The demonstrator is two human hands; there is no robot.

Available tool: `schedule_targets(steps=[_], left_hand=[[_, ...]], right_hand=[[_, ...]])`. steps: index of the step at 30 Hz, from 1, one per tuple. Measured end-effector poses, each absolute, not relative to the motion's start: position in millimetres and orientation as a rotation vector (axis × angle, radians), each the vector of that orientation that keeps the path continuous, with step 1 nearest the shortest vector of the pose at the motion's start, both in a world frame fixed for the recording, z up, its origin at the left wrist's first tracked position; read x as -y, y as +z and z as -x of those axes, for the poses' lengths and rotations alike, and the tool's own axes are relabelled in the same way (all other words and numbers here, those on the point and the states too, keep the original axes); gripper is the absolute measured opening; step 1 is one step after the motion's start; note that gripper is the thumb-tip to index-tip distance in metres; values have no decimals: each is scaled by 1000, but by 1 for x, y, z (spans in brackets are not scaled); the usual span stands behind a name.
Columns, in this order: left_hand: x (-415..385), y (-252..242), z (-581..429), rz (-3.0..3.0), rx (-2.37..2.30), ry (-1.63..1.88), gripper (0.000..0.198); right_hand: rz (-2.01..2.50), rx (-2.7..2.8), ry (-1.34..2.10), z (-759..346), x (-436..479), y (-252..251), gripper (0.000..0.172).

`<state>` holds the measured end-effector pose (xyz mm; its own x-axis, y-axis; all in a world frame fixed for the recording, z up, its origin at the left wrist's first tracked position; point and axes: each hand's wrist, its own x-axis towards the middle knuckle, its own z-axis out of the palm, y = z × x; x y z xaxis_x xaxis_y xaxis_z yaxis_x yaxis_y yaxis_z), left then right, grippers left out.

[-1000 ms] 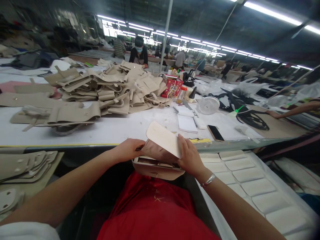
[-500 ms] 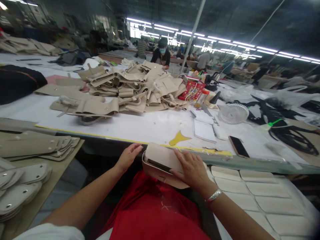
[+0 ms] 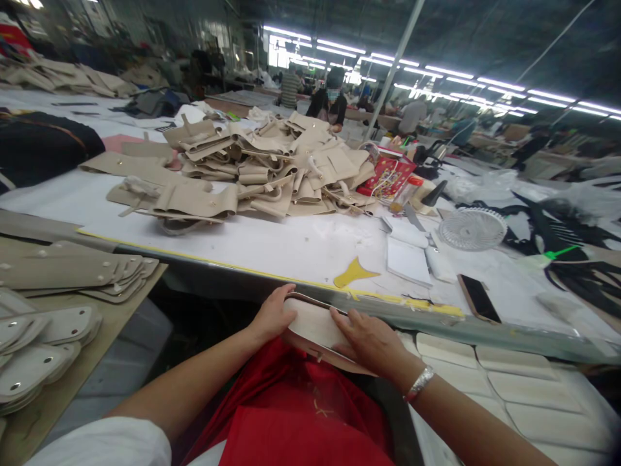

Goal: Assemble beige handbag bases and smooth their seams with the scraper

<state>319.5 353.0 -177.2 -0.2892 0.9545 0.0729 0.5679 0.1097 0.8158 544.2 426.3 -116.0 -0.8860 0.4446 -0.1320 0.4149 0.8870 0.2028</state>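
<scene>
A small box-shaped beige leather bag piece (image 3: 315,327) is held over my lap, just in front of the table edge. My left hand (image 3: 272,316) grips its left end, with the thumb on the near face and the fingers at the upper corner. On the right side, my right hand (image 3: 372,340) clasps the piece, its thumb and fingers near the upper edge. A dark gap runs along the top of the piece, and a small tab shows at its lower front. The underside is hidden.
A heap of beige leather pieces (image 3: 272,165) covers the table's middle. Nearby lie a yellow template (image 3: 356,273), a notebook (image 3: 407,260), a phone (image 3: 478,298) and a clear round dish (image 3: 472,228). Stacked straps (image 3: 68,268) stand left; pale panels (image 3: 519,382) lie right. A co-worker (image 3: 330,103) is beyond.
My left hand has closed onto the left end of the bag piece, which has been turned so another face shows. My right hand stays on it. The view has shifted slightly.
</scene>
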Motion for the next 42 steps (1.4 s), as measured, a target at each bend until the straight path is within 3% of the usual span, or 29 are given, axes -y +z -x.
schedule_targets(steps=[5,10,15,20,24,31,38,42], left_hand=[[-346,-155,-343,-2115,-1815,957,40],[-347,-147,-359,-2395,-1490,295,39],[-357,-149,-365,-2546,-1471,65,58],[-373,-151,-386,-2786,-1202,-88,73],[-386,-153,-393,-2797,-1121,-156,69],[-390,-149,-387,-2747,-1087,-178,68],[-406,-139,-393,-2589,-1003,-245,69],[-416,-133,-390,-2545,-924,-229,64]], right_hand=[[-737,-2857,66,-542,-428,-121,65],[-831,-2793,-535,-556,-445,-106,60],[-1357,-2619,-1024,-601,-464,-88,37],[-1795,-1875,-1784,-644,-456,-88,47],[-1667,-1835,-1761,-656,-446,-109,55],[-1568,-1896,-1884,-653,-443,-142,53],[-1664,-2243,-1752,-650,-444,-134,51],[-1785,-2181,-1842,-648,-441,-116,56]])
